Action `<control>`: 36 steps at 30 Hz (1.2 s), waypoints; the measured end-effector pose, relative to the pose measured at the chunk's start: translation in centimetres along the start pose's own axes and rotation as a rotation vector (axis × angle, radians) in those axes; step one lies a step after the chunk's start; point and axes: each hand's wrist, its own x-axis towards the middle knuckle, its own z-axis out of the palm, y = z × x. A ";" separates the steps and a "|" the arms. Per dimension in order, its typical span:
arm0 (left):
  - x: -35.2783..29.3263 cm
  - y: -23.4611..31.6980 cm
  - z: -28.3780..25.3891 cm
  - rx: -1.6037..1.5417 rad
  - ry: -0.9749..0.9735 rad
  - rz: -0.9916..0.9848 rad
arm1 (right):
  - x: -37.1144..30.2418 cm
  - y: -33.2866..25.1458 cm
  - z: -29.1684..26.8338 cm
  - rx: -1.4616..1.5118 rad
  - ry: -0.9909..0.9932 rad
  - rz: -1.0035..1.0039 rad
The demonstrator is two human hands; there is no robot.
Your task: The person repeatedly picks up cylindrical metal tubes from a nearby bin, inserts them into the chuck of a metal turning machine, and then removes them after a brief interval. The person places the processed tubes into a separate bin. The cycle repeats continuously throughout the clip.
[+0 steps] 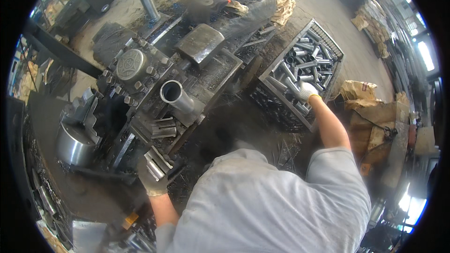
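My left hand [152, 181], in a dark, dirty glove, is closed around a shiny grooved metal piece [158, 163] beside the machine. Similar grooved pieces [163, 129] lie on the machine just beyond it. To the right, my right hand [307, 91], in a white glove with a yellow cuff, reaches into a metal crate [275, 94] full of short steel tubes [307, 64]. Its fingers are round one steel tube [290, 84] at the near left side of the pile; the fingertips are partly hidden.
A lathe-like machine carries a bolted square tool post [131, 64], an upright thick-walled tube [177, 94] and a metal block [200, 44]. A jawed chuck [77, 143] sits at left. Cardboard boxes [382, 126] stand right of the crate. Metal shavings litter the machine bed.
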 end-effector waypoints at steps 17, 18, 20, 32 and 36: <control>-2.6 1.6 4.8 -0.418 0.064 -0.036 | -16.6 -41.4 -3.8 0.422 0.041 -1.531; -2.3 2.4 3.6 -0.101 0.216 0.105 | -16.0 -43.4 -2.1 0.110 0.130 -1.315; -1.7 3.7 0.9 -0.090 0.228 0.180 | -14.8 -45.7 0.0 -0.247 0.224 -1.103; 1.1 6.5 3.9 -0.239 0.115 0.505 | -17.2 -51.8 -7.7 0.541 -0.689 -0.957; 0.6 9.7 5.5 0.041 -0.159 0.827 | -19.3 -51.5 -13.9 0.673 -0.491 -1.180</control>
